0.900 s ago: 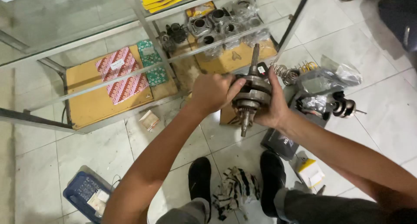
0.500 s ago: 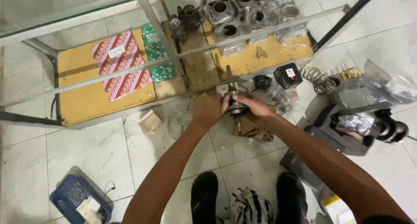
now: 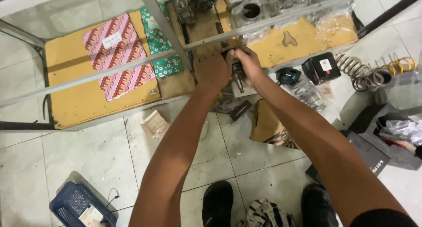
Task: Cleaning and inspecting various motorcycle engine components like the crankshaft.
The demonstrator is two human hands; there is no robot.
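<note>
Both my hands reach forward to the lower shelf (image 3: 83, 104) of a glass display cabinet. My left hand (image 3: 212, 69) and my right hand (image 3: 250, 65) grip a dark metal crankshaft (image 3: 237, 75) between them, its shaft end pointing down toward me. The part is at the shelf's front edge, under the metal frame bar (image 3: 132, 68). Most of the crankshaft is hidden by my fingers.
Pink patterned (image 3: 118, 55) and green patterned boxes (image 3: 161, 44) lie on the shelf, with engine cylinders (image 3: 250, 9) behind. On the tiled floor lie a cardboard piece (image 3: 270, 128), a black box (image 3: 321, 67), coil springs (image 3: 365, 73), a blue basket (image 3: 79, 205) and my black shoes (image 3: 217, 205).
My hands have carried the crankshaft from near my body forward and down to the cabinet's lower shelf. My view has tilted and moved closer to the shelf.
</note>
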